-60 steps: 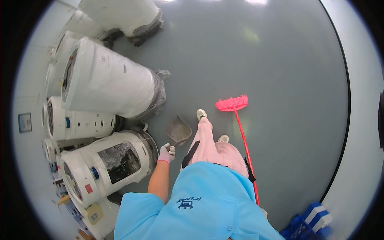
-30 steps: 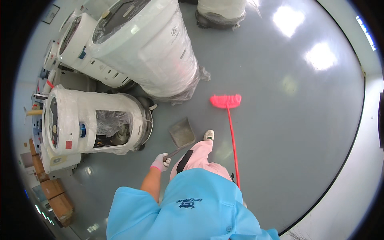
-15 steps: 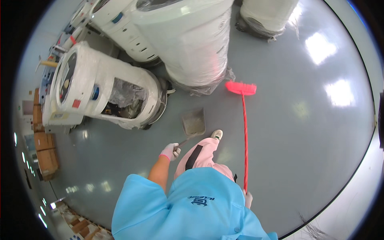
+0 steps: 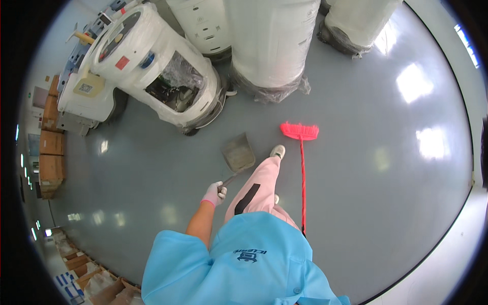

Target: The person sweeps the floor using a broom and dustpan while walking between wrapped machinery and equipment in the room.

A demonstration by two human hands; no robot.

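My left hand (image 4: pixel 214 194), in a white glove with a pink cuff, is closed round the handle of a grey dustpan (image 4: pixel 238 152). The pan hangs tilted ahead of me, with dusty marks inside. To the right, a broom (image 4: pixel 300 131) with a pink-red head and bristles pointing away lies over the grey floor. Its long red handle (image 4: pixel 303 188) runs back toward my right side and disappears behind my blue shirt. My right hand is hidden there, so its grip does not show.
Plastic-wrapped white machines stand ahead; one with an open side (image 4: pixel 175 84) is at left, a tall one (image 4: pixel 272 46) at centre, another (image 4: pixel 356 25) farther right. Cardboard boxes (image 4: pixel 52 142) are stacked at far left. A white wall (image 4: pixel 437 259) borders the right side.
The broom head has come nearer to me and slightly left. The dustpan has shifted a little left with my left hand. My right hand, partly visible before, has gone behind the shirt.
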